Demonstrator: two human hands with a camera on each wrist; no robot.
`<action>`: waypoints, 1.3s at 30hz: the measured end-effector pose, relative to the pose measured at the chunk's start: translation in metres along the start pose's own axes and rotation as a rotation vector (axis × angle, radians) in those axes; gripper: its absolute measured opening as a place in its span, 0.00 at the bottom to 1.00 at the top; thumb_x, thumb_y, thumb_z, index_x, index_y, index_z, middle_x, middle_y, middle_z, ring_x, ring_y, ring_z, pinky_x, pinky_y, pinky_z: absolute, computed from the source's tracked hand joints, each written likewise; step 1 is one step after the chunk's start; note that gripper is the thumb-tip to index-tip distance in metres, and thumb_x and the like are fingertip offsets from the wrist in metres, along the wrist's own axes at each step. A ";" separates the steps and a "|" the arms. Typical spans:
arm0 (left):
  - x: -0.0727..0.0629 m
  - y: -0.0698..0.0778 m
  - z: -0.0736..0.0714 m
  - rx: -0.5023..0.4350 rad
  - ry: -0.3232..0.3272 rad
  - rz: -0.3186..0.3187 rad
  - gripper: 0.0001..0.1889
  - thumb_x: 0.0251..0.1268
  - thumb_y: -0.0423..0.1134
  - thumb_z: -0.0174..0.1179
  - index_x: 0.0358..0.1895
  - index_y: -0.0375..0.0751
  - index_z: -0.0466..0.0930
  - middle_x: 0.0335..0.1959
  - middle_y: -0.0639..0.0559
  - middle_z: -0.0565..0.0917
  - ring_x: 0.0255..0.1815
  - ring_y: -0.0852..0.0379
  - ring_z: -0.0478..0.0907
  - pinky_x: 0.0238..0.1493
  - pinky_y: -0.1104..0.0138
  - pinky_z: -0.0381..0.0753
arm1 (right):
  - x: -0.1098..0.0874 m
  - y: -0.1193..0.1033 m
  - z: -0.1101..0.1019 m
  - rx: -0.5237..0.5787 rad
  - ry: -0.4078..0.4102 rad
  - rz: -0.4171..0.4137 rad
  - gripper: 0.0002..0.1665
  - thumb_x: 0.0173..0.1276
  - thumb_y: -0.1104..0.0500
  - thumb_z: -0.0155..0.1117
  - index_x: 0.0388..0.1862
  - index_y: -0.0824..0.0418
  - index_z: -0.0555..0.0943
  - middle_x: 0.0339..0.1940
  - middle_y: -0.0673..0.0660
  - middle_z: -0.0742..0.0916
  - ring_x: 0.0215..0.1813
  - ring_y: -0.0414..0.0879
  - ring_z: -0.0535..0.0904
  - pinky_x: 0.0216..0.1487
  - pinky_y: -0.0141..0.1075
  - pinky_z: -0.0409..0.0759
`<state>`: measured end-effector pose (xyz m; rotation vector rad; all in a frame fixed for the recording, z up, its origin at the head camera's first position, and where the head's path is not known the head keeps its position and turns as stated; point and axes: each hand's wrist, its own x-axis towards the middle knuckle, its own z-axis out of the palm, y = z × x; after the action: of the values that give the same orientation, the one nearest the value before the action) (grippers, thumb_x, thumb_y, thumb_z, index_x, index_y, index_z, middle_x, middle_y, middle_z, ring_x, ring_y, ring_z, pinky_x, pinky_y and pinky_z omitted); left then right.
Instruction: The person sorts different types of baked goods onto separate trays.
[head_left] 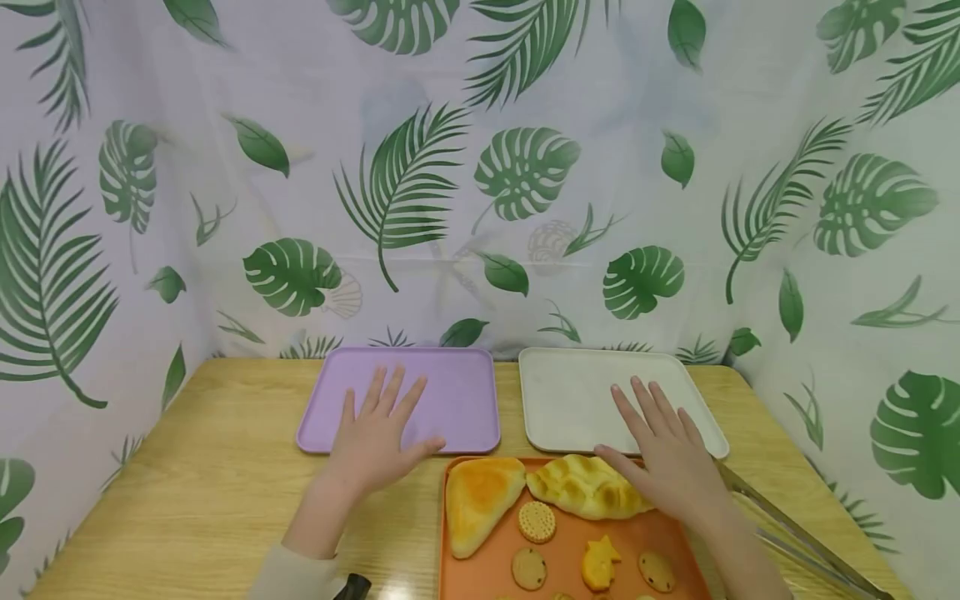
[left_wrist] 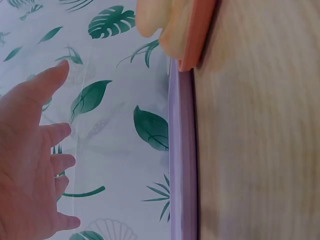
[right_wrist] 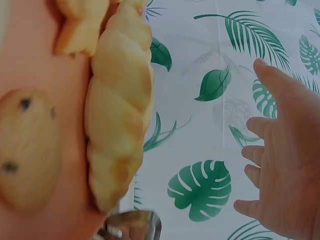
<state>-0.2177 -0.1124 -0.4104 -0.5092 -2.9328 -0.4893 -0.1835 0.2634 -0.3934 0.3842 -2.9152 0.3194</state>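
My left hand (head_left: 378,446) hovers with fingers spread, overlapping the near edge of the purple tray (head_left: 457,392) in the head view. Likewise spread, my right hand (head_left: 671,462) overlaps the white tray (head_left: 558,392) and the corner of an orange tray (head_left: 444,575). Both palms hold nothing. On the orange tray lie a triangular bread (head_left: 480,500), a braided bread (head_left: 585,485) partly hidden by the right hand, a round cracker (head_left: 537,522), a yellow star-topped piece (head_left: 600,564) and spotted cookies (head_left: 656,572). Metal tongs (head_left: 806,537) rest right of the right hand.
The wooden table (head_left: 202,475) carries all three trays. A white cloth with green leaves (head_left: 442,275) stands behind and along both sides. The orange tray runs out of the head view at the bottom, with more pieces cut off there.
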 end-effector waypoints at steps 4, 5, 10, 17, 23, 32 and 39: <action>-0.008 0.002 0.006 0.041 -0.016 0.072 0.46 0.63 0.71 0.49 0.79 0.57 0.46 0.81 0.48 0.40 0.82 0.45 0.32 0.74 0.33 0.38 | -0.017 0.007 -0.005 -0.026 0.000 -0.007 0.50 0.69 0.32 0.52 0.81 0.48 0.44 0.82 0.60 0.51 0.82 0.59 0.41 0.74 0.67 0.47; -0.010 0.003 0.007 0.049 -0.018 0.091 0.46 0.62 0.71 0.50 0.79 0.57 0.46 0.81 0.48 0.41 0.82 0.45 0.33 0.74 0.33 0.39 | -0.022 0.009 -0.005 -0.031 0.001 -0.011 0.50 0.69 0.33 0.52 0.81 0.48 0.45 0.82 0.61 0.52 0.82 0.59 0.41 0.73 0.67 0.47; -0.021 0.006 0.013 0.078 -0.047 0.177 0.48 0.60 0.71 0.52 0.79 0.56 0.46 0.81 0.49 0.45 0.82 0.43 0.39 0.74 0.33 0.44 | -0.044 0.019 -0.003 -0.035 0.022 -0.034 0.50 0.68 0.35 0.56 0.81 0.47 0.45 0.82 0.60 0.53 0.83 0.55 0.39 0.75 0.67 0.45; -0.037 0.010 0.022 0.055 -0.187 0.246 0.50 0.58 0.73 0.53 0.79 0.52 0.48 0.81 0.48 0.46 0.82 0.44 0.41 0.74 0.34 0.45 | -0.078 0.035 0.012 -0.142 0.102 -0.139 0.49 0.65 0.37 0.61 0.79 0.50 0.55 0.81 0.56 0.58 0.82 0.38 0.30 0.73 0.29 0.14; -0.044 0.015 0.023 0.041 -0.302 0.257 0.53 0.55 0.76 0.51 0.79 0.50 0.49 0.81 0.46 0.48 0.82 0.44 0.41 0.75 0.35 0.44 | -0.101 0.041 0.023 -0.169 0.032 -0.106 0.47 0.64 0.33 0.60 0.77 0.51 0.61 0.81 0.49 0.58 0.73 0.22 0.20 0.73 0.29 0.13; -0.049 0.021 0.021 0.029 -0.426 0.213 0.57 0.49 0.75 0.58 0.77 0.42 0.53 0.79 0.44 0.54 0.81 0.42 0.45 0.74 0.35 0.47 | -0.118 0.053 0.045 -0.247 0.058 -0.114 0.46 0.55 0.29 0.64 0.68 0.52 0.74 0.64 0.55 0.81 0.68 0.14 0.21 0.56 0.55 0.78; -0.049 0.030 0.020 0.038 -0.475 0.166 0.57 0.47 0.71 0.64 0.76 0.39 0.55 0.78 0.44 0.57 0.80 0.42 0.48 0.73 0.34 0.49 | -0.123 0.060 0.053 -0.074 -0.208 0.033 0.43 0.63 0.31 0.58 0.66 0.59 0.75 0.66 0.58 0.80 0.74 0.55 0.66 0.58 0.61 0.75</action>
<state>-0.1629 -0.0937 -0.4287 -0.9753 -3.2874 -0.3277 -0.0917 0.3367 -0.4810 0.3787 -3.1283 0.1861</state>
